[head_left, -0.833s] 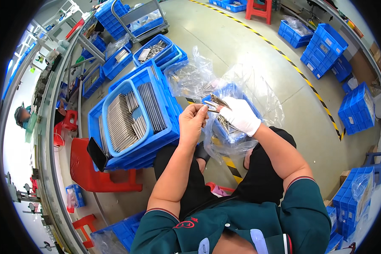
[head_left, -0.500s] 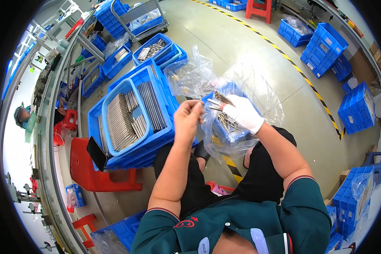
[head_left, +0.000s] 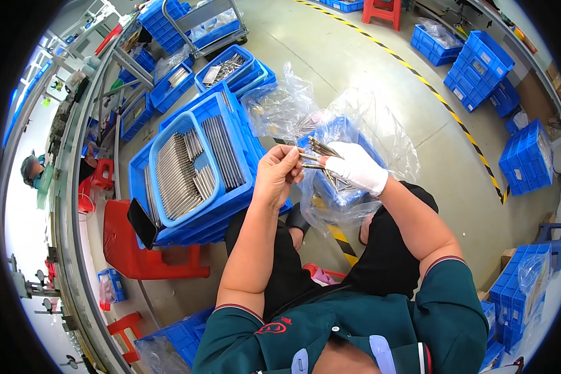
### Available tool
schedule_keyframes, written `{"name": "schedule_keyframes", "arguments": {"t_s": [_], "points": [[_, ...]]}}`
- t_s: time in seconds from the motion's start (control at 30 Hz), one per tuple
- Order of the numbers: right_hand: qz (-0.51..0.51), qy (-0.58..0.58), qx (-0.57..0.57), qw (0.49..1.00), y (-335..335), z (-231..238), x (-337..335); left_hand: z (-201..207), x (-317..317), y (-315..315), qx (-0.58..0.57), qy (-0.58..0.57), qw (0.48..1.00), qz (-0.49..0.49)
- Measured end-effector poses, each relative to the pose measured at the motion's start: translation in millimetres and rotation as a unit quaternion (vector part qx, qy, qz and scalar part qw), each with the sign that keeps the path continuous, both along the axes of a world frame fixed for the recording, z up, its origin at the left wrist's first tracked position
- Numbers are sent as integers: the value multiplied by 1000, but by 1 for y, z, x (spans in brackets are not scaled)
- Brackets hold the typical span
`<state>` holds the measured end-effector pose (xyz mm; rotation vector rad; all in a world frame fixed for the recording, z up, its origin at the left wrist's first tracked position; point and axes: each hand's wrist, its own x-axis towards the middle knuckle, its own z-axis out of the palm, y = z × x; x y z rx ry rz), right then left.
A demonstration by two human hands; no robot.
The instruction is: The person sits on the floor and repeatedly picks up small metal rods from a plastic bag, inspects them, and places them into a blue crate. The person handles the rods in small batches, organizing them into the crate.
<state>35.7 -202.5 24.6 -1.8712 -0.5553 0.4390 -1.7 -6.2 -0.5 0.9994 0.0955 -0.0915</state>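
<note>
My bare left hand (head_left: 277, 174) pinches the end of a thin metal rod (head_left: 309, 157) between thumb and fingers. In a white glove, my right hand (head_left: 359, 169) is closed around a small bunch of metal rods (head_left: 320, 147), their ends fanning out toward the left hand. Under it stands a blue bin (head_left: 363, 142) lined with clear plastic, with more loose rods (head_left: 338, 183) inside. To the left, a light blue tray (head_left: 213, 151) holds neat rows of short metal rods (head_left: 173, 181). It rests in a larger blue crate (head_left: 246, 194), beside longer dark rods (head_left: 223, 153).
A black flat object (head_left: 143, 224) leans at the crate's near left corner. Red stools (head_left: 128, 240) stand left of it. Clear plastic (head_left: 280, 103) spreads around the bin. Farther off are a bin of metal parts (head_left: 230, 67), a trolley (head_left: 213, 37) and stacked blue crates (head_left: 477, 71).
My left hand has come slightly right and its fingers now meet a rod end by the right hand's bunch. The gloved hand still grips its rods, turned a little.
</note>
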Motion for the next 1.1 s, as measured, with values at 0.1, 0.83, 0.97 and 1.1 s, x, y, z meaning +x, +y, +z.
{"name": "schedule_keyframes", "arguments": {"t_s": [0.1,0.83,0.97,1.1], "points": [[17,-7,-14,1000,-3,-4,3,0,1,3,54,-2,998,-17],[-41,78,-39,995,5,-5,-3,2,0,-6,188,-37,980,61],[-33,49,-58,997,8,-6,-4,-1,-3,-8,173,-21,984,38],[-33,-15,-69,997,8,-13,-3,-2,-3,-8,181,-24,983,36]]}}
